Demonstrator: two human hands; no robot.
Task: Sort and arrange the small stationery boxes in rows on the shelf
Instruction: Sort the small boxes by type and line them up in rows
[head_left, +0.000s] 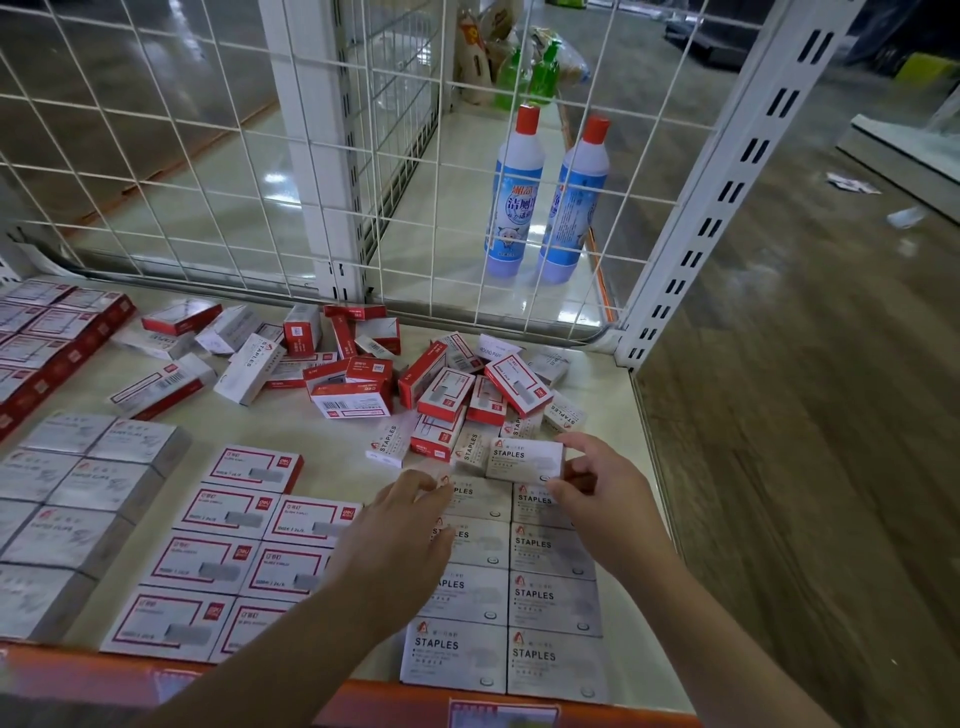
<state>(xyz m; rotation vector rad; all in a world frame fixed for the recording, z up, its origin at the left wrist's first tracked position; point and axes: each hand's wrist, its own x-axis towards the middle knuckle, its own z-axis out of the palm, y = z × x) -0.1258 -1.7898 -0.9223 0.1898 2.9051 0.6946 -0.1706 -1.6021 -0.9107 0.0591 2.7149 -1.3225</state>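
- The right hand (597, 478) is pinching a white staples box (524, 460) by its right end, holding it just past the far end of the white staples rows (506, 597), near the shelf's (639, 441) right edge.
- The left hand (410, 525) is lying over those rows, fingertips touching a box at the far end, gripping nothing as far as I can tell.
- Rows of red-framed boxes (228, 551) and grey boxes (78, 493) are already sitting arranged to the left.
- A loose pile (395, 374) is still waiting behind, so roughly half looks done.
- Two cleaner bottles (545, 192) are standing behind the wire grid (208, 156), out of the way.
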